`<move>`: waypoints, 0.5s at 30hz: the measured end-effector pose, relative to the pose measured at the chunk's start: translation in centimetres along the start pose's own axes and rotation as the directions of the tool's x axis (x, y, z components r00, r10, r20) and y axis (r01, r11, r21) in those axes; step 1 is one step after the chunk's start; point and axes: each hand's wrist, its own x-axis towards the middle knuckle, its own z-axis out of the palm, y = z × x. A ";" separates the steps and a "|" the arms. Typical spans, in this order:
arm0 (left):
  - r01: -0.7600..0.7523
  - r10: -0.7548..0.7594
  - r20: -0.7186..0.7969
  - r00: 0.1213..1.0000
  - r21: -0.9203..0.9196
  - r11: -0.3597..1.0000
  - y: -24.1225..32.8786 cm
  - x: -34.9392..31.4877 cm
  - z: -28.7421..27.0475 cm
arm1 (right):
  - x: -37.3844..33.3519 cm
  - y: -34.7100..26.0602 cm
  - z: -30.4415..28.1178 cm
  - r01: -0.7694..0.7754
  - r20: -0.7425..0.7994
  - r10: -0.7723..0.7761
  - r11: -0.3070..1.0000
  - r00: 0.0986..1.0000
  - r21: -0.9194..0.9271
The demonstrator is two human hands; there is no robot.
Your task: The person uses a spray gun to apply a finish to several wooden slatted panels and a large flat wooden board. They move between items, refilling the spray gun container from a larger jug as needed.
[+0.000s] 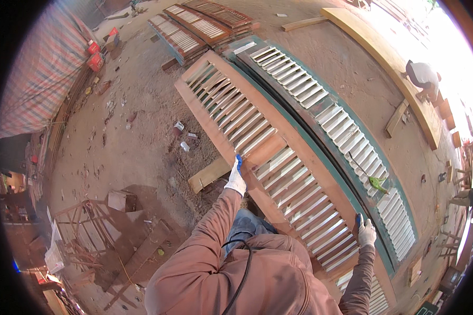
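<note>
A long louvred wooden shutter (pixel 266 150) in reddish-brown wood, with rows of slats, lies slantwise before me. My left hand (pixel 236 180), in a white glove with blue fingertips, is closed on its near long edge by the middle rail. Farther down on the right, my right hand (pixel 367 232), gloved alike, is closed over the opposite long edge. Right beside that edge lie green-framed louvred shutters (pixel 318 105) with pale slats. A small bright green object (pixel 377 184) rests on them. The undersides of both hands' grips are hidden.
Brown louvred shutters (pixel 197 23) are stacked at the far end. A long thick plank (pixel 389 73) runs along the right, where another person (pixel 423 76) bends over. A short timber (pixel 210 174) pokes out under the shutter. Small cans (pixel 184 146) and wooden frames (pixel 84 226) lie left.
</note>
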 end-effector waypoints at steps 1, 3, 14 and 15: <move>0.028 -0.028 0.005 1.000 -0.024 0.999 -0.4 -0.2 0.6 | -0.2 0.6 0.3 0.007 -0.059 -0.005 1.000 0.998 0.023; 0.068 -0.063 0.058 0.996 -0.088 0.994 0.1 0.3 -0.4 | -2.6 -2.0 -1.8 0.091 -0.291 -0.069 0.994 0.954 0.060; 0.459 -0.492 0.223 0.842 0.183 0.869 4.7 0.5 -1.0 | -26.2 -5.9 3.9 -0.319 -0.454 0.311 0.946 0.835 0.060; 0.428 -0.484 0.192 0.854 0.272 0.862 6.0 1.3 -1.6 | -27.0 -6.3 6.3 -0.342 -0.454 0.350 0.934 0.819 0.104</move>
